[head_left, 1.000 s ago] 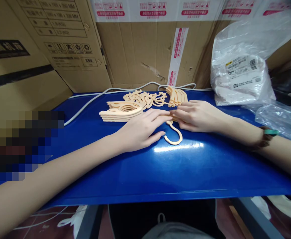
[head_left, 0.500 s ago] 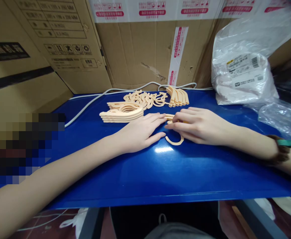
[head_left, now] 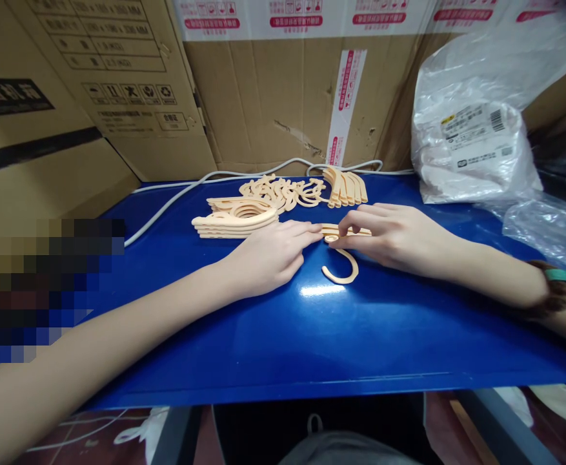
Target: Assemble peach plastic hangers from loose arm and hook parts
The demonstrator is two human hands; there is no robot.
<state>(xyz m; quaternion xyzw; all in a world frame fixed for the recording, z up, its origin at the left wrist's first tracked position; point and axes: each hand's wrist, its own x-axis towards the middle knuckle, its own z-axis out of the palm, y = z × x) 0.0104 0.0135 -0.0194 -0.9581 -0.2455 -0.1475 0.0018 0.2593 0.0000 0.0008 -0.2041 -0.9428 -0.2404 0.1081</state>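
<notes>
A cream plastic hanger (head_left: 330,230) lies on the blue table in front of me, with its curved hook (head_left: 349,274) pointing toward me. My left hand (head_left: 275,255) holds the hanger's left side, fingertips on the bar and the thumb drawn in beneath. Closed in a pinch, my right hand (head_left: 399,236) grips the hanger around the base of the hook, and its fingers cover part of the bar. Just behind my left hand is a stack of cream hanger pieces (head_left: 237,223).
Farther back lie a heap of loose hooks (head_left: 283,192) and a row of curved arm pieces (head_left: 345,187). A white cable (head_left: 181,194) runs along the back. Cardboard boxes (head_left: 273,97) wall off the rear and left. At right sits a plastic-wrapped package (head_left: 476,148).
My left thumb has pulled in from beside the hook. The right fingers have lifted and shifted slightly, so more of the bar and hook base shows. The hanger has hardly moved.
</notes>
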